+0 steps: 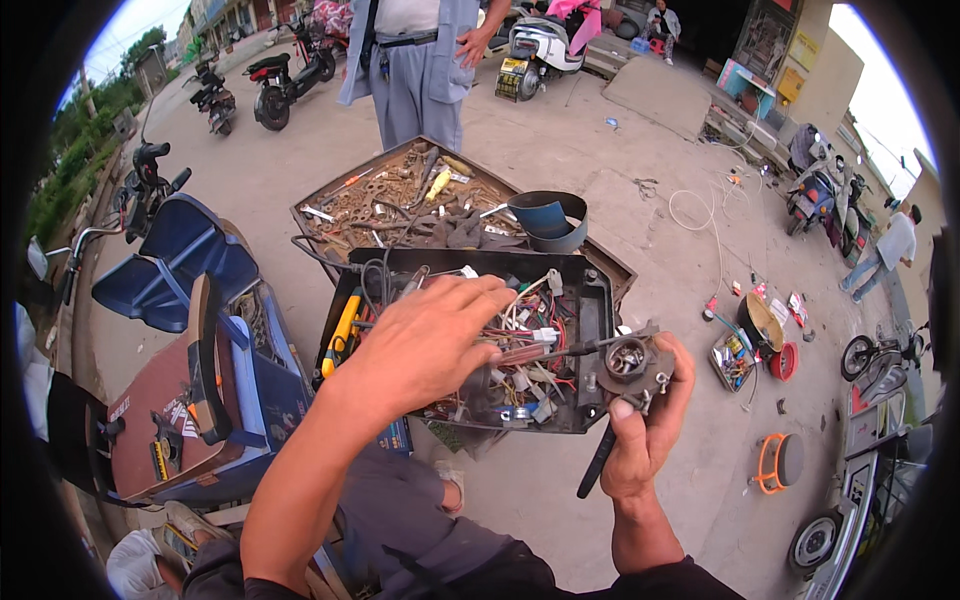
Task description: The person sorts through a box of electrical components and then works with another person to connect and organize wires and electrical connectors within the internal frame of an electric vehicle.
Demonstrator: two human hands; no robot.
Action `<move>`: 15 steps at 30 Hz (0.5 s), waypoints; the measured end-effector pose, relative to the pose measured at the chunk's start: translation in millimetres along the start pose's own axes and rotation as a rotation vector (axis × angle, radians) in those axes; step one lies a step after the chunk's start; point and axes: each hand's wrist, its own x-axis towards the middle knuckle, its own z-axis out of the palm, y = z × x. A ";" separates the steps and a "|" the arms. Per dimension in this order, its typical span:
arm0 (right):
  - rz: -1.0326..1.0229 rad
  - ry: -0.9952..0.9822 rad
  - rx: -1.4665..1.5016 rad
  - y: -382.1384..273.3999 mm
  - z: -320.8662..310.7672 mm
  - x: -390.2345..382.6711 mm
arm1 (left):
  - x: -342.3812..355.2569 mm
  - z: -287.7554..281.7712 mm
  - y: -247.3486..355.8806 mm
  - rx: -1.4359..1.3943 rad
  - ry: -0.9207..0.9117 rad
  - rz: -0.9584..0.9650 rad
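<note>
Your right hand (655, 425) grips a grey-brown metal part with a round cup (656, 377) by the right end of an open black plastic box (595, 350) of tangled wires. Your left hand (425, 335) is at a slim tool with a translucent reddish handle (525, 353); whether it is closed, you cannot tell. Beyond the box, rusty tools crowd a wide brown tray (615, 272). Around you, pale concrete ground (650, 205) spreads toward parked scooters (545, 50); a person in blue-grey clothes (415, 85) stands opposite.
</note>
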 end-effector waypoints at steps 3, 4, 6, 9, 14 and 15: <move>0.151 -0.014 0.113 -9.7 -11.8 16.0 | -30.1 -27.5 -2.2 0.011 0.068 -0.118; 0.188 -0.026 0.148 -14.0 -15.1 23.3 | -42.6 -34.6 -2.6 0.005 0.069 -0.105; 0.188 -0.103 0.151 -20.5 -16.1 37.6 | -70.3 -37.2 -7.8 0.038 0.024 -0.281; 0.032 -0.258 -0.029 -29.3 -6.0 65.8 | -104.4 -37.3 -11.7 -0.023 0.020 -0.382; -0.112 -0.568 -0.494 -38.4 23.7 96.4 | -112.8 -12.6 -23.6 0.034 0.135 -0.324; -0.132 -0.678 -0.641 -39.3 27.6 103.4 | -111.0 -9.8 -24.3 0.027 0.166 -0.292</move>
